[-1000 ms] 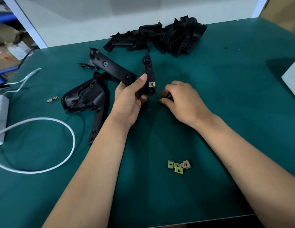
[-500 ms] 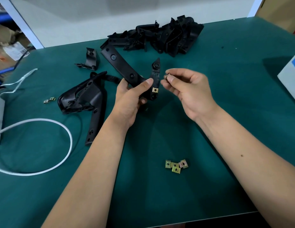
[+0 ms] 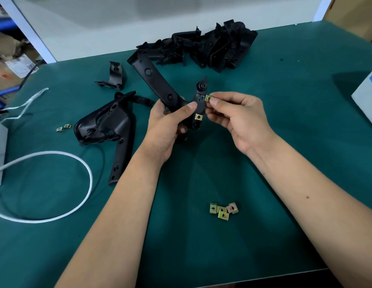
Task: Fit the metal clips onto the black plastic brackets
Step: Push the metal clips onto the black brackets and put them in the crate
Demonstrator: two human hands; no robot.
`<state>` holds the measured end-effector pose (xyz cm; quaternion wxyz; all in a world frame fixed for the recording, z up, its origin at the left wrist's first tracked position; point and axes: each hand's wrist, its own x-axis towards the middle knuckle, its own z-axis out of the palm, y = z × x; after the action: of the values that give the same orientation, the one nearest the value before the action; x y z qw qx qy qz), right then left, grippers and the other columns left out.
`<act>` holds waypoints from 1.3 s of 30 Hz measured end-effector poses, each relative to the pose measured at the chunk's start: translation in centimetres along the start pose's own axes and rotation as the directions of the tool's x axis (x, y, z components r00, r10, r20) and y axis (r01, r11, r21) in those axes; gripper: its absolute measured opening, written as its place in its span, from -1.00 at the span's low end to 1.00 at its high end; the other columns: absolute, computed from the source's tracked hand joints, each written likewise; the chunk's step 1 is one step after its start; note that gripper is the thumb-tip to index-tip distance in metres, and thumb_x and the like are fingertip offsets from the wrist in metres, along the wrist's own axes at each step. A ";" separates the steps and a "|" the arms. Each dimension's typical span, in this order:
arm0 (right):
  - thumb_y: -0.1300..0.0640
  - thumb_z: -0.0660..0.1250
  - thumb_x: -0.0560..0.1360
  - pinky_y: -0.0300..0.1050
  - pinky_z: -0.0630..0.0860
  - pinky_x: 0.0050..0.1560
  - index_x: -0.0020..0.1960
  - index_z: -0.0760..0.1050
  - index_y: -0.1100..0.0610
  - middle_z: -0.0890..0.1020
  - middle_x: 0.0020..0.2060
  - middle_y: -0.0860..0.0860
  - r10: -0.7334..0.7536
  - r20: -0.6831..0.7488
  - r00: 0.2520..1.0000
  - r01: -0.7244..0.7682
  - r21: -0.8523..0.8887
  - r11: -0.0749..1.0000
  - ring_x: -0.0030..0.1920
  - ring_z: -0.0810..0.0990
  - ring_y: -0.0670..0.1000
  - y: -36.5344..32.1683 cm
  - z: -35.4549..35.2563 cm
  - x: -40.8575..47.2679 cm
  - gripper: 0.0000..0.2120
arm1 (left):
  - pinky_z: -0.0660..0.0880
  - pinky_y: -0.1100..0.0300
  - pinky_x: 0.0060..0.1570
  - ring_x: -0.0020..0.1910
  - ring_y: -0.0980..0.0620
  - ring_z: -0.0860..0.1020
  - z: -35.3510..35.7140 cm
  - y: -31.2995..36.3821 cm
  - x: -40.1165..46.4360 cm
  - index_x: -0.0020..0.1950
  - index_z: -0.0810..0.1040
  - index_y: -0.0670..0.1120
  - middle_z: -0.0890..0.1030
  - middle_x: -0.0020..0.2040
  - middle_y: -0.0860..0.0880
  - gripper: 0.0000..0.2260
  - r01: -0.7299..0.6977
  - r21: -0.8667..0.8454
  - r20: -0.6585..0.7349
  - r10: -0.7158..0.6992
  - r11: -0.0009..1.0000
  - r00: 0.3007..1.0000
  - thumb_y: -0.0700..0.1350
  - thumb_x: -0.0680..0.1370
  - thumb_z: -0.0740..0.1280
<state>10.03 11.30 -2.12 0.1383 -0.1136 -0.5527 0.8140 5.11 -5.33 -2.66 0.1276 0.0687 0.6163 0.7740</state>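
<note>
My left hand [image 3: 169,123] grips a long black plastic bracket [image 3: 158,82] above the green table, thumb across its bend. One brass metal clip [image 3: 198,117] sits fitted on the bracket's lower tab. My right hand [image 3: 237,117] pinches a second metal clip [image 3: 208,98] between thumb and forefinger, touching the bracket's upper tab edge. Several loose clips [image 3: 222,210] lie in a small cluster near the front of the table. Another bracket [image 3: 107,127] lies flat to the left.
A pile of black brackets [image 3: 210,48] lies at the back. A small curved black part [image 3: 115,76] sits back left. Two stray clips [image 3: 63,128] lie left, beside a looping white cable [image 3: 62,213]. A white box [image 3: 368,96] stands at the right edge.
My right hand lifted from the table with a clip and brought it to the bracket's upper tab. My left hand raised and turned the bracket.
</note>
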 end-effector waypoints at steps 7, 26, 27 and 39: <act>0.38 0.47 0.50 -0.17 0.63 -0.17 -0.04 0.71 0.25 0.74 -0.18 0.16 0.029 0.022 0.999 -0.027 -0.052 0.998 -0.21 0.72 0.07 -0.2 -0.1 0.1 -0.91 | 0.41 0.28 -0.39 -0.22 0.09 0.61 -0.3 0.1 0.1 0.14 0.53 -0.11 0.69 -0.09 0.03 -0.68 0.008 0.010 0.023 -0.008 1.000 1.000 -0.10 0.47 0.54; 0.38 0.49 0.48 -0.18 0.59 -0.25 -0.15 0.70 0.18 0.71 -0.26 0.12 -0.003 0.074 0.997 0.012 -0.120 0.993 -0.28 0.68 0.03 -0.1 -0.2 -0.1 -0.87 | 0.30 0.26 -0.45 -0.24 0.06 0.59 -0.7 0.9 0.1 0.19 0.58 -0.26 0.71 -0.04 -0.10 -0.76 0.045 0.139 0.161 -0.067 0.989 0.985 -0.17 0.58 0.45; 0.38 0.49 0.48 -0.19 0.59 -0.24 -0.13 0.69 0.19 0.71 -0.26 0.12 0.003 0.071 0.997 0.005 -0.114 0.993 -0.28 0.68 0.03 0.0 -0.2 -0.1 -0.88 | 0.31 0.27 -0.45 -0.24 0.06 0.60 -0.7 0.8 0.1 0.22 0.57 -0.30 0.72 -0.03 -0.12 -0.71 0.043 0.140 0.156 -0.065 0.989 0.986 -0.16 0.58 0.46; 0.22 0.46 0.57 -0.24 0.52 -0.26 -0.11 0.72 0.17 0.67 -0.24 0.07 0.076 0.138 0.988 -0.058 -0.126 0.990 -0.29 0.58 -0.07 0.0 -0.3 0.2 -0.90 | 0.40 0.26 -0.40 -0.28 0.09 0.60 -0.6 0.7 -0.2 0.14 0.52 -0.12 0.66 -0.13 0.00 -0.76 0.053 0.071 0.111 -0.061 0.996 0.992 -0.12 0.54 0.48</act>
<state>9.95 11.61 -2.23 0.0639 -0.0820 -0.6053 0.7891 5.03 -6.08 -2.14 0.1819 0.0993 0.6358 0.7435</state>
